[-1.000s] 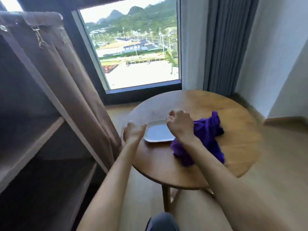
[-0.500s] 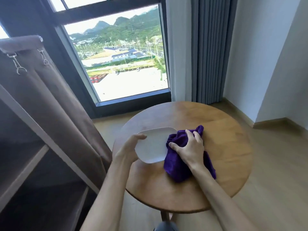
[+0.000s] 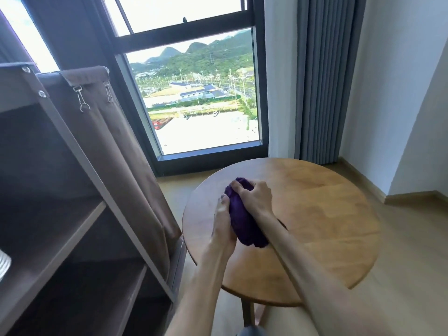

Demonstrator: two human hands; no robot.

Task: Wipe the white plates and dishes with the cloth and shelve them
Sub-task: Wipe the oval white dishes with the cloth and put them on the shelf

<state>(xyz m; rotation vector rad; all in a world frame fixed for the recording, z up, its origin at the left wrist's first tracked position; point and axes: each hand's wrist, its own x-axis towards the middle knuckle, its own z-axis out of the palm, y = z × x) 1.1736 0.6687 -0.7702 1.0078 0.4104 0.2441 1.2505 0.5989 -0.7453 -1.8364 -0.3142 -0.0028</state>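
Observation:
Above the left part of the round wooden table [image 3: 320, 214], both my hands are closed round a bunched purple cloth [image 3: 240, 221]. My right hand [image 3: 255, 197] grips the cloth from the top, fingers curled over it. My left hand [image 3: 221, 226] holds the bundle from the left side, with its thumb pressed on the cloth. The white plate is wrapped inside the cloth and hidden from view.
A brown fabric-covered shelf rack [image 3: 80, 214] stands open at the left, its curtain clipped aside. The edge of some white dishes [image 3: 3, 265] shows on a shelf at the far left. A large window and grey curtain [image 3: 322, 78] lie behind the table.
The plate came up off the table in my left hand. My right hand brought the cloth over it and now covers it completely. The view tilted upward.

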